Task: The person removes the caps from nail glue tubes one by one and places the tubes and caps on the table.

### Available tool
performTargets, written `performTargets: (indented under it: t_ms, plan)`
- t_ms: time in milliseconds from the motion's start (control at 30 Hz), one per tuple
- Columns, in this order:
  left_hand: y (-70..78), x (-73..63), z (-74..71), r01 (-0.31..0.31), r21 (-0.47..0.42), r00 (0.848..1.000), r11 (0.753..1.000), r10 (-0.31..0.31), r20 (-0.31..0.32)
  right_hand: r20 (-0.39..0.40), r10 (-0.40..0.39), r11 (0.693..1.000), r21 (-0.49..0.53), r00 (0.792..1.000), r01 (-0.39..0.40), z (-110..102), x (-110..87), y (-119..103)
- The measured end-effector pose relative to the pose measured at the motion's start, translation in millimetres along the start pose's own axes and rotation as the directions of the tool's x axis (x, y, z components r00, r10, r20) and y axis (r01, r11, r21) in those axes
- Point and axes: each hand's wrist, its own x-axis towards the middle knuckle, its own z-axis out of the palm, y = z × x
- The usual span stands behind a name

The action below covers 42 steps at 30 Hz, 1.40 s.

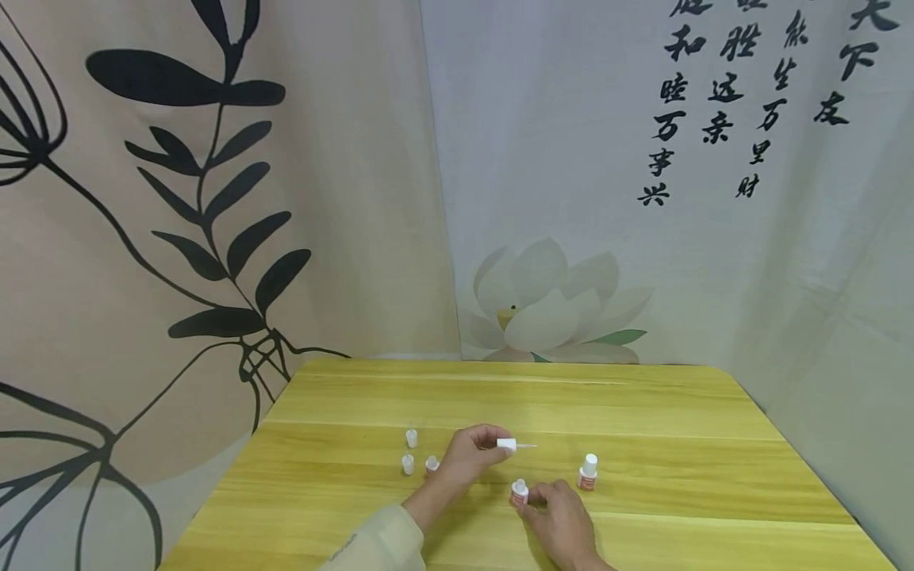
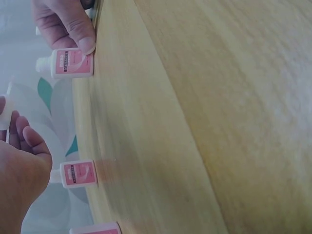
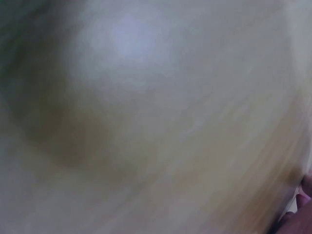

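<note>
In the head view my left hand point(image 1: 471, 456) pinches a white brush cap point(image 1: 506, 445), its thin stem pointing right over the table. My right hand point(image 1: 560, 519) grips a small white bottle point(image 1: 519, 493) with a pink label, its narrow neck uncovered. The left wrist view shows this bottle point(image 2: 73, 63) at the thumb of my right hand point(image 2: 66, 24), its base on the wood. My left hand point(image 2: 22, 180) is lower there, holding the white cap point(image 2: 6, 114). Only fingertips point(image 3: 304, 202) of my right hand enter the blurred right wrist view.
A bottle with a white cap point(image 1: 588, 472) stands right of my right hand. Beside my left wrist is another pink-labelled bottle point(image 1: 432, 465), partly hidden. Two small whitish pieces point(image 1: 412, 438) sit further left on the wooden table point(image 1: 643, 404). Printed curtains hang behind the table.
</note>
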Motion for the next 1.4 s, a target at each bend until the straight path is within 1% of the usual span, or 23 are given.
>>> performTargets:
  t_ms: [167,500,733,967,1167,1400]
  plan:
    - [-0.1,0.6,0.6,0.002,0.028,1.0,1.0,-0.002,-0.006,0.004,0.0,1.0,0.001,1.0,0.0,-0.3,0.0,-0.3]
    - [-0.9,0.8,0.3,-0.012,0.059,1.0,0.998,0.012,0.003,0.0,-0.001,1.0,-0.001,1.0,0.001,-0.3,0.0,-0.5]
    - [0.6,-0.9,0.9,-0.002,0.095,1.0,0.995,0.002,0.002,0.006,0.012,1.0,0.004,1.0,-0.012,-1.0,-0.3,-1.0]
    - [-1.3,0.2,2.1,0.01,0.087,1.0,0.996,-0.01,-0.004,0.013,0.007,1.0,0.011,1.0,-0.007,-0.7,-0.3,-0.4]
    - [-3.4,1.7,2.8,0.0,0.076,1.0,0.997,0.001,-0.012,0.011,0.002,1.0,0.008,1.0,-0.002,-0.5,-0.3,0.4]
    - [1.2,-0.4,2.7,0.012,0.07,1.0,0.997,-0.011,-0.013,0.013,0.002,1.0,0.009,1.0,-0.002,0.2,-0.6,1.0]
